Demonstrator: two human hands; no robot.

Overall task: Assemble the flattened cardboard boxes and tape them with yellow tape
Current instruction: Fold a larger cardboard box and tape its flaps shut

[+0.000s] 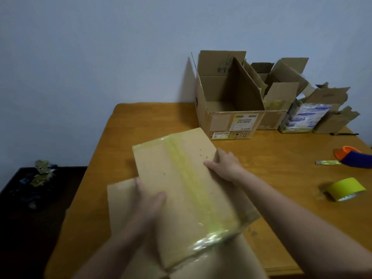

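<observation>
A cardboard box [181, 184] with a strip of yellow tape along its middle seam is held above the wooden table [153, 117], taped face up. My left hand [148, 200] grips its left edge, thumb on top. My right hand [223, 164] grips the right edge. A loose flap of the box shows at the lower left. A roll of yellow tape [345, 189] lies on the table at the right.
An open large box [227, 109] stands at the table's back, with several smaller open boxes [302, 109] to its right. An orange and blue tape dispenser [354, 158] sits at the right edge. A dark low surface with crumpled scraps [40, 174] lies left.
</observation>
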